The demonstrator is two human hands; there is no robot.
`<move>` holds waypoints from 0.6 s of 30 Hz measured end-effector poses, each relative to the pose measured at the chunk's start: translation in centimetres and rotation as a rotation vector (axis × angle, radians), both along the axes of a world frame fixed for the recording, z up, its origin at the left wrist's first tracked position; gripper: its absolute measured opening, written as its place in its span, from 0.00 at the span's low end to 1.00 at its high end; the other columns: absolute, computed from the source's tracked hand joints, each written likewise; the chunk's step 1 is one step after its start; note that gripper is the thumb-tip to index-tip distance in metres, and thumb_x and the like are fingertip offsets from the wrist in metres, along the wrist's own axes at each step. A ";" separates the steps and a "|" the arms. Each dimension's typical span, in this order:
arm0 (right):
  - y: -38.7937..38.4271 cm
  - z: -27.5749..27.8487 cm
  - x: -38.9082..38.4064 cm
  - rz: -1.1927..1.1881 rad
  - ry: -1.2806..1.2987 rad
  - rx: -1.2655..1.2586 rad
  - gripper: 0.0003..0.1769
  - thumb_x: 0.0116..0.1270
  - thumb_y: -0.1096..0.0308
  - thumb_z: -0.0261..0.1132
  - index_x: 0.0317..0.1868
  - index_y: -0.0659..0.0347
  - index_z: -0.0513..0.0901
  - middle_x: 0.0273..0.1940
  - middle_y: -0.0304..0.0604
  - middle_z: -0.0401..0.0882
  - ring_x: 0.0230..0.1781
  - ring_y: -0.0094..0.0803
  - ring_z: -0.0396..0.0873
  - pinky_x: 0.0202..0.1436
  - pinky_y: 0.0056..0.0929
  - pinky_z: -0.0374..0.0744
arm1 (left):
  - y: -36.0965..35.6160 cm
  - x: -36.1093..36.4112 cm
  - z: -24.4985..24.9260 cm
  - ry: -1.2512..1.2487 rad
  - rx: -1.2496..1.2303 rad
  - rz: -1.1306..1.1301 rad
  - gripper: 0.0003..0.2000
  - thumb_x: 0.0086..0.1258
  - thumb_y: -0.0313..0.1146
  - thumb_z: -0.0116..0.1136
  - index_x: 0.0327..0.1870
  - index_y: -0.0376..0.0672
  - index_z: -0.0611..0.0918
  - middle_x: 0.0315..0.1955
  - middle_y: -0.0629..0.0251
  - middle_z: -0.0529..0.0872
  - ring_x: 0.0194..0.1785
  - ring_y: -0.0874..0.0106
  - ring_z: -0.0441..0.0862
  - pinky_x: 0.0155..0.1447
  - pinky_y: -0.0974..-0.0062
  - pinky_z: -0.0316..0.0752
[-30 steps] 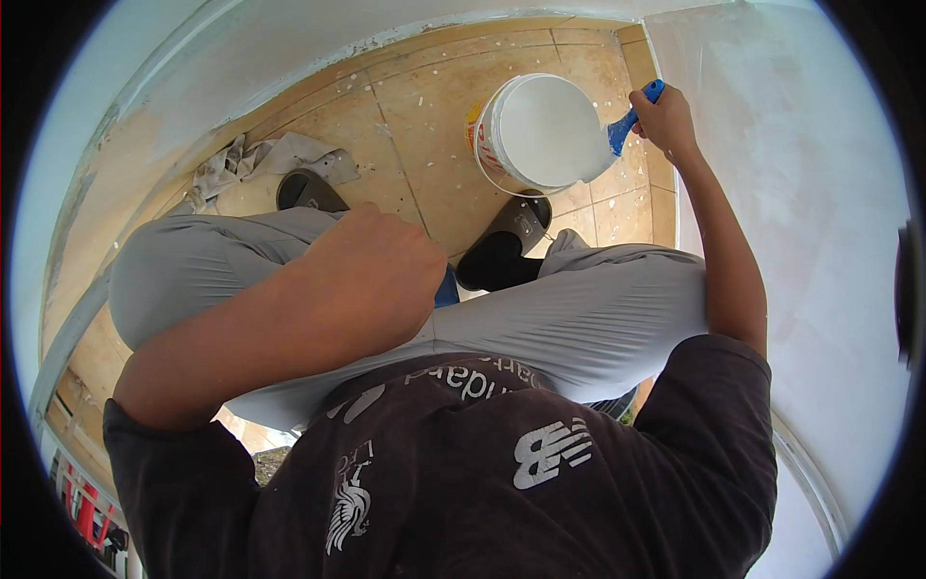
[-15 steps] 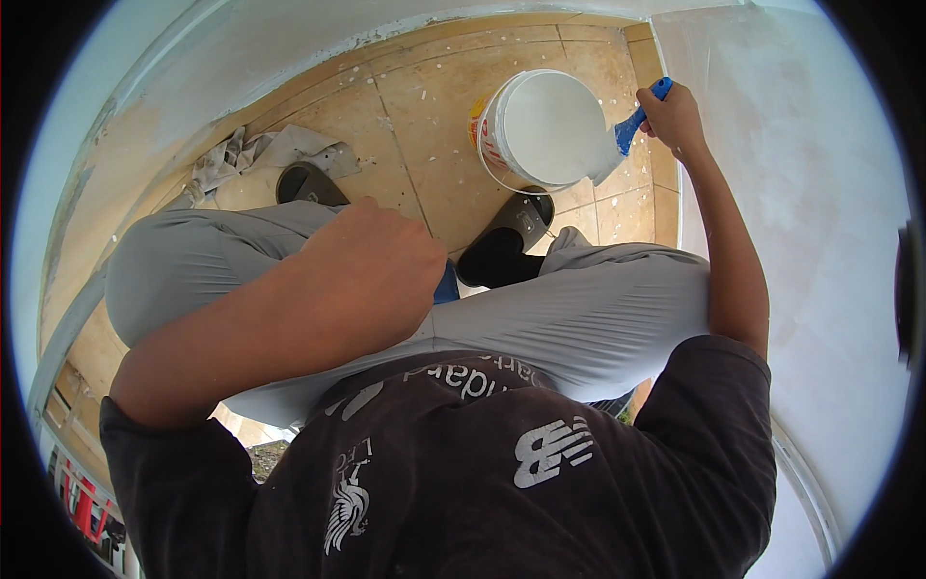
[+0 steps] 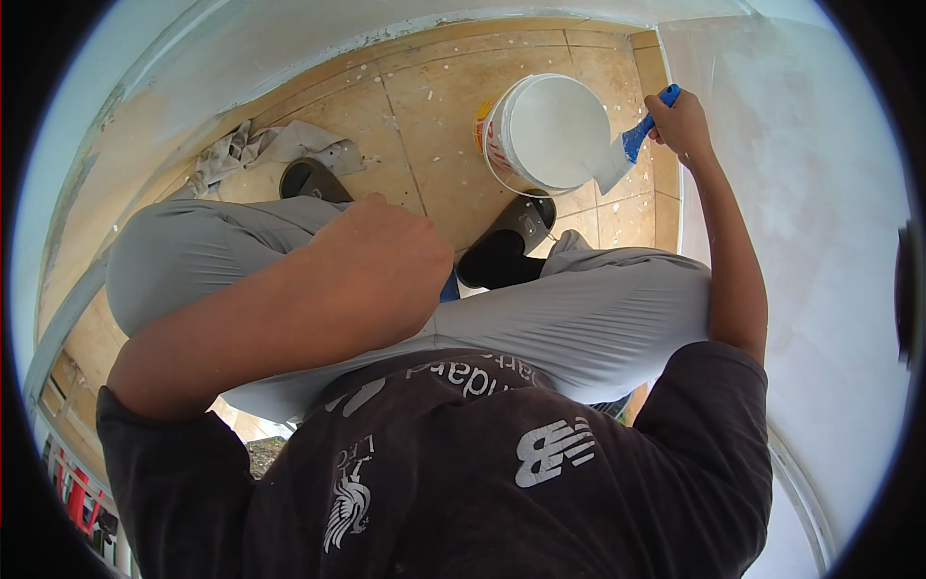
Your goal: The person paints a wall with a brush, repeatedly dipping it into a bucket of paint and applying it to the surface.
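In my right hand (image 3: 681,125) is a putty knife (image 3: 636,140), its blue handle gripped in closed fingers. The grey blade points down and left, its edge beside the right rim of a white bucket (image 3: 558,130). A pale, smooth surface fills the bucket's round top, and its wire handle hangs down at the front. My left hand (image 3: 391,265) is curled into a fist above my lap, back of the hand upward. A small blue piece (image 3: 450,287) shows beside that fist; I cannot tell what the fist holds.
A crumpled grey cloth (image 3: 280,147) lies on the tiled floor (image 3: 424,106), which is speckled with white bits. My feet in dark slides (image 3: 529,220) stand in front of the bucket. A patchy white wall (image 3: 791,154) rises close on the right; another wall (image 3: 280,48) curves behind.
My right hand with the putty knife has moved slightly right and down, and more of the blade shows outside the bucket's rim. My left fist has shifted a little to the right.
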State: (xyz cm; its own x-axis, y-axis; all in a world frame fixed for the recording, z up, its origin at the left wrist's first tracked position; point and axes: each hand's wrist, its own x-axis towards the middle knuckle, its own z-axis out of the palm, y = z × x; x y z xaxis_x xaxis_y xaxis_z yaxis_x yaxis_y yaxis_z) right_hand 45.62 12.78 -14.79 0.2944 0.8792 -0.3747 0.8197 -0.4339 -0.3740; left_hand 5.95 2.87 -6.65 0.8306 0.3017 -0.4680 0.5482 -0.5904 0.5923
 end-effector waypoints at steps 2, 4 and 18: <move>0.1 0.1 0.2 -0.008 0.000 -0.005 0.14 0.66 0.65 0.62 0.28 0.69 0.77 0.18 0.43 0.77 0.15 0.26 0.76 0.19 0.27 0.74 | 0.0 0.0 -0.1 -0.008 0.019 -0.008 0.07 0.59 0.32 0.57 0.25 0.38 0.80 0.18 0.54 0.81 0.28 0.55 0.82 0.37 0.59 0.75; 0.1 0.2 0.4 -0.020 0.007 -0.005 0.14 0.66 0.66 0.62 0.28 0.69 0.77 0.19 0.43 0.77 0.15 0.26 0.76 0.19 0.26 0.74 | -0.1 0.0 -0.1 -0.010 0.027 -0.012 0.08 0.58 0.32 0.57 0.24 0.38 0.80 0.19 0.54 0.81 0.28 0.54 0.83 0.36 0.59 0.75; 0.4 0.6 4.6 -0.308 0.461 0.016 0.11 0.67 0.67 0.62 0.34 0.70 0.80 0.23 0.42 0.79 0.17 0.23 0.74 0.20 0.20 0.73 | -0.2 0.2 -0.1 -0.006 0.012 -0.005 0.07 0.56 0.31 0.58 0.24 0.37 0.81 0.19 0.52 0.82 0.28 0.53 0.83 0.37 0.57 0.76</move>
